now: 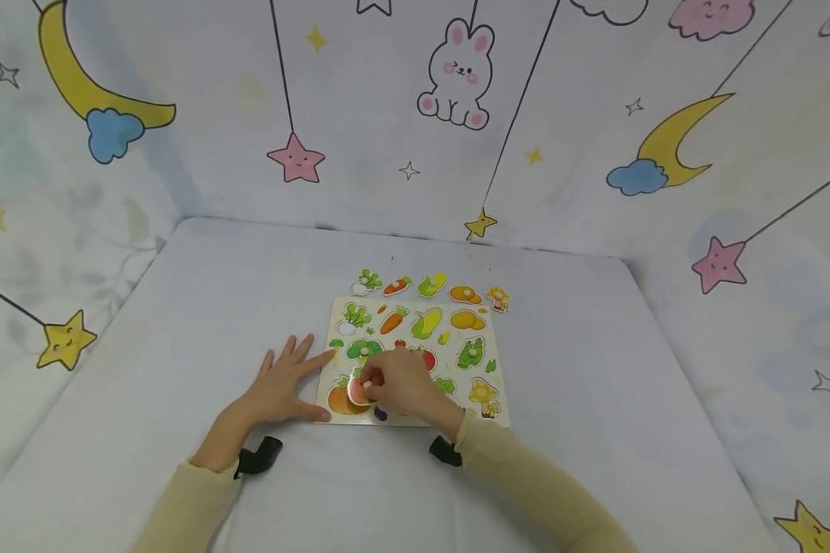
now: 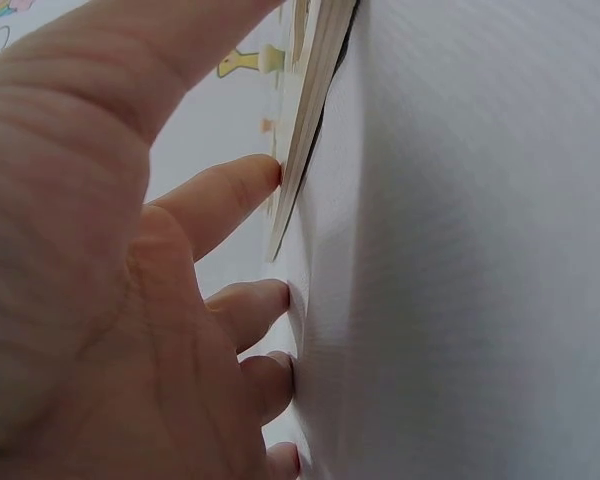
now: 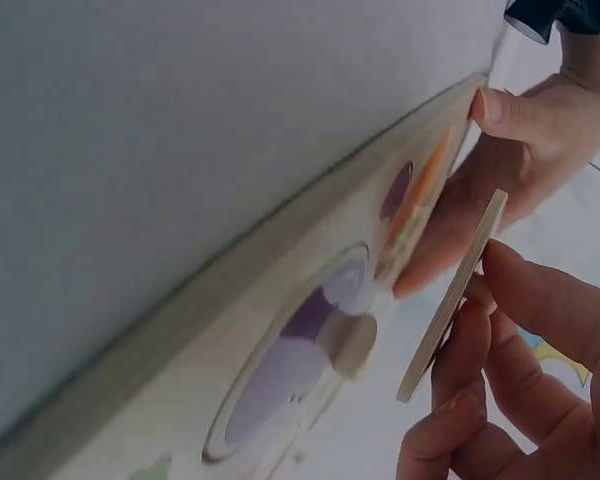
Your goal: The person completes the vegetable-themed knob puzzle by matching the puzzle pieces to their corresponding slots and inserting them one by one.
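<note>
right hand (image 1: pixel 401 380) pinches round orange piece (image 1: pixel 356 389) over board (image 1: pixel 446 357), 7 o'clock. left hand (image 1: pixel 283 388), fingers wide, touches edge at 9. part-way, likely: five loose pieces (image 1: pixel 432 285) out beyond 12; purple piece (image 3: pixel 270 390) seated. filling or emptying, cannot tell.
</note>
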`<state>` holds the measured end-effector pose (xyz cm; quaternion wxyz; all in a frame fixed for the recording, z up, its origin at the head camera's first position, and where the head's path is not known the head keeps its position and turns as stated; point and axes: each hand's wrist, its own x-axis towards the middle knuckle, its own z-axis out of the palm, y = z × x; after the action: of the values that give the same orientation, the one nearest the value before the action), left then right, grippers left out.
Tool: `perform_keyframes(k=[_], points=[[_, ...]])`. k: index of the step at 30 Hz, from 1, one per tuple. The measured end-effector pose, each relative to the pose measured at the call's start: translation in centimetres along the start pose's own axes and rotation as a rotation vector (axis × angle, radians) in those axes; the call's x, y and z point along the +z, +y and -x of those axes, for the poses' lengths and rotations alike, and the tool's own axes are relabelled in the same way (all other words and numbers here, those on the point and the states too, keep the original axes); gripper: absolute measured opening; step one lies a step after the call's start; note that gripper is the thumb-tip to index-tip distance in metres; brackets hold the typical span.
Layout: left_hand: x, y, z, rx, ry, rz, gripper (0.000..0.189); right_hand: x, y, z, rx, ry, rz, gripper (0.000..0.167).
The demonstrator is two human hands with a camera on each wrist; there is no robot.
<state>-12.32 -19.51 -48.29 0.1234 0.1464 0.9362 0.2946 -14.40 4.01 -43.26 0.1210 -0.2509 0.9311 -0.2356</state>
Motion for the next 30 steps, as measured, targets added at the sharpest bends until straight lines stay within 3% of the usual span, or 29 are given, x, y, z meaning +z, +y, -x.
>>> perform_keyframes(k=[10,30], points=[[0.1,0.0,-0.1,-0.011,0.007,-0.001,0.102,2.1,-1.8,-1.4,-0.001,-0.058,0.144,0.008],[0.1,-0.1,-0.1,0.004,0.013,0.010,0.101,2.6,-2.5,-2.2,-0.001,-0.160,0.172,0.008]])
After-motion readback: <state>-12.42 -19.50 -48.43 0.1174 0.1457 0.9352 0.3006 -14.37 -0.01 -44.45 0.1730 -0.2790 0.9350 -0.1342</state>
